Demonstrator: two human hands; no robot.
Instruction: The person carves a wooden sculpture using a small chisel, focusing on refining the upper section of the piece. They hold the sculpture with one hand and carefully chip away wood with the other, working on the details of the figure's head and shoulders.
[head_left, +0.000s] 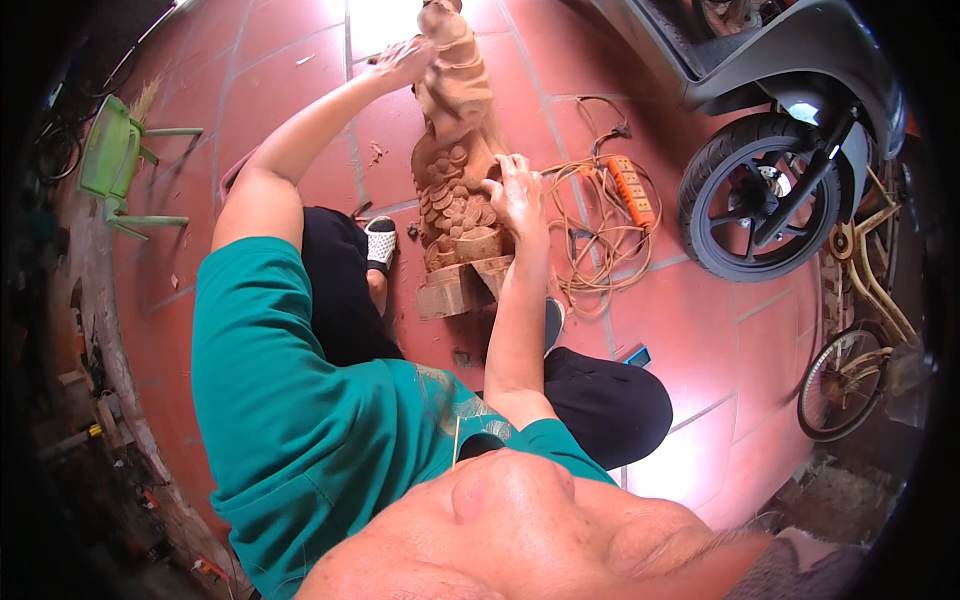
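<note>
A reddish-brown wooden carving (455, 110) lies lengthwise on the floor in front of me. Its lower part is covered in carved round coins (455, 205), and its square base (445, 293) points toward me. My left hand (405, 62) is on the upper left side of the figure, far from me. Motion smears its fingers, so whether something is in them is hidden. Against the right side of the coin part rests my right hand (519, 198), its fingers bent over the wood's edge and its thumb toward the coins.
Right of the carving lie an orange power strip (630, 190) and tangled cord (590, 255). Beyond stands a grey motorbike (765, 195), with a bicycle wheel (842, 385) nearer. A green plastic chair (112, 150) is at the left. A blue-edged device (638, 357) lies by my right knee.
</note>
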